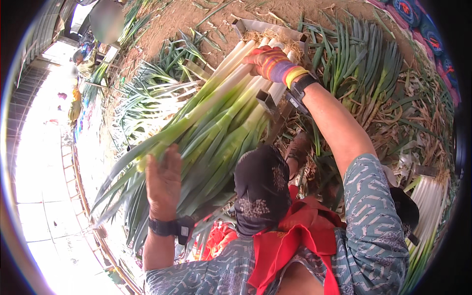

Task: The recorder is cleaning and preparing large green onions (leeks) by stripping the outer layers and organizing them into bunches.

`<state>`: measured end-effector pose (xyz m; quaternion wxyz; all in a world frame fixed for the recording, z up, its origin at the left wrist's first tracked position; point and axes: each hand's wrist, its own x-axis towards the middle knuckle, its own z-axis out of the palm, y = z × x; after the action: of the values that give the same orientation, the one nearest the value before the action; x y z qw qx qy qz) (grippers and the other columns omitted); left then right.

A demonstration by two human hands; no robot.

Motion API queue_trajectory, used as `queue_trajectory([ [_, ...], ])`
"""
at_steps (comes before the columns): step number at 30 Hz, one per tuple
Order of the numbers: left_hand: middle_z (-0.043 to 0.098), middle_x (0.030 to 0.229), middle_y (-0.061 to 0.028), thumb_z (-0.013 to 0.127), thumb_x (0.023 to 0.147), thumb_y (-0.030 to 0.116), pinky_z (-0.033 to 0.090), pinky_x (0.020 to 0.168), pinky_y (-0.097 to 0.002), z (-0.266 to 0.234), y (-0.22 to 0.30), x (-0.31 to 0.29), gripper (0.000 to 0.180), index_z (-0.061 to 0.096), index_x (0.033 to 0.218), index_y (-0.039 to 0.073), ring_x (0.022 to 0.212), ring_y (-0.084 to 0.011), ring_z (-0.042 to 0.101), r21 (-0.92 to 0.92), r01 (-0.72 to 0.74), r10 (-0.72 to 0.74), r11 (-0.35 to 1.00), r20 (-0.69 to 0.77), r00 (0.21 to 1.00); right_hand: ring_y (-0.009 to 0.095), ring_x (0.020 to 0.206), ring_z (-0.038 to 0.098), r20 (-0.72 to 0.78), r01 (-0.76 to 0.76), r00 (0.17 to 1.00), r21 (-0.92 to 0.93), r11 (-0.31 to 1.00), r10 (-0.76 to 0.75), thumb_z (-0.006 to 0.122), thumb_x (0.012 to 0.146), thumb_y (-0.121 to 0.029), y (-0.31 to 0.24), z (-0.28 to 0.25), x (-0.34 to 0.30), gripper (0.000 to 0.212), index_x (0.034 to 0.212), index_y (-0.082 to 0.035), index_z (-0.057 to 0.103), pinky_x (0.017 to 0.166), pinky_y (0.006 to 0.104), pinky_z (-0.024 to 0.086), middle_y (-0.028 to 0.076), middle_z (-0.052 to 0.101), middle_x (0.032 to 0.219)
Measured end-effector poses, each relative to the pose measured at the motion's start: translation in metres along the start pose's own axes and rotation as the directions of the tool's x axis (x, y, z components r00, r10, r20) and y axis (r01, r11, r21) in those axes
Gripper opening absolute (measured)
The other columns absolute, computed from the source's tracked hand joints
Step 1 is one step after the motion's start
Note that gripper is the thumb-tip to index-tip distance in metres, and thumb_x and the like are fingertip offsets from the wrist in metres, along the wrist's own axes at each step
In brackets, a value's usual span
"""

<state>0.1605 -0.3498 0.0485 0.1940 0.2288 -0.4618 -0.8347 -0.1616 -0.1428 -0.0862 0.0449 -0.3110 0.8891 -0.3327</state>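
Note:
A large bundle of long green onions point(211, 120) lies slantwise in front of me, roots at the far end and leaves toward the near left. My right hand point(273, 64), in a striped red, purple and yellow knit glove, has its fingers closed round a white stalk close to the roots. Down by the leaf ends is my left hand point(163, 184), bare, fingers stretched out, its flat side against the leaves. A metal frame point(269, 30) stands around the root end, and one of its square posts point(267, 102) shows beside the stalks.
More green onions point(351, 61) lie in a heap at the far right, others point(147, 105) at the left. A white-stalked bundle point(427, 201) rests at the near right. Leaf scraps litter the soil point(182, 17). Rolled patterned cloth point(418, 24) lines the right edge. People work at the far left.

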Motion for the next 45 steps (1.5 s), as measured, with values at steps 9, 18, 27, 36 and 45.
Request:
queue_trajectory([
  [9,0.057,0.111,-0.0175,0.052,0.088,0.022,0.047,0.080,-0.0375,0.056,-0.023,0.090,0.040,0.047,0.124,0.005,0.099,-0.0311,0.057,0.634,-0.731,-0.253,-0.252,0.686,0.682,0.025,0.123,0.038,-0.088,0.087,0.991,-0.175,0.981,-0.103,0.061,0.080,-0.034,0.060,0.047,-0.013,0.037,0.114,-0.021,0.061,0.104,0.0397,0.024,0.005,0.052,0.126],
  [18,0.054,0.091,-0.0158,0.047,0.091,0.024,0.046,0.070,-0.0465,0.032,-0.088,0.103,0.026,0.047,0.112,0.008,0.083,-0.0369,0.057,0.673,-0.576,-0.443,-0.464,0.386,0.809,0.028,0.114,0.045,-0.242,0.109,0.960,-0.139,0.984,-0.141,0.060,0.082,-0.029,0.060,0.050,-0.017,0.022,0.099,-0.017,0.067,0.098,0.0387,0.035,0.003,0.059,0.113],
  [27,0.058,0.100,-0.0183,0.043,0.093,0.030,0.045,0.079,-0.0416,0.020,-0.095,0.111,0.034,0.051,0.117,0.006,0.095,-0.0341,0.057,0.758,-0.528,-0.461,-0.382,0.339,0.820,0.028,0.091,0.059,-0.461,0.101,0.861,0.569,0.816,0.215,0.058,0.084,-0.022,0.057,0.032,-0.061,0.019,0.097,-0.010,0.064,0.080,0.0356,0.046,0.012,0.063,0.097],
  [36,0.061,0.082,-0.0137,0.053,0.076,0.009,0.047,0.069,-0.0400,0.031,-0.067,0.182,0.011,0.060,0.083,0.006,0.079,-0.0333,0.058,0.046,-0.997,-0.673,-0.069,0.735,0.081,0.027,0.098,0.058,0.415,-0.517,0.798,0.096,0.850,0.438,0.052,0.082,-0.028,0.097,0.183,-0.337,0.029,0.101,-0.008,0.062,0.082,0.0383,0.048,0.015,0.062,0.104],
  [45,0.062,0.086,-0.0080,0.055,0.089,0.022,0.050,0.065,-0.0233,0.227,-0.115,0.018,0.032,0.058,0.110,-0.003,0.073,-0.0120,0.061,0.698,-0.377,-0.461,0.609,0.698,0.549,0.030,0.099,0.058,0.442,-0.182,0.862,-0.186,0.965,0.248,0.055,0.078,-0.028,0.064,0.124,-0.393,0.033,0.103,-0.008,0.062,0.084,0.0387,0.046,0.015,0.060,0.107],
])
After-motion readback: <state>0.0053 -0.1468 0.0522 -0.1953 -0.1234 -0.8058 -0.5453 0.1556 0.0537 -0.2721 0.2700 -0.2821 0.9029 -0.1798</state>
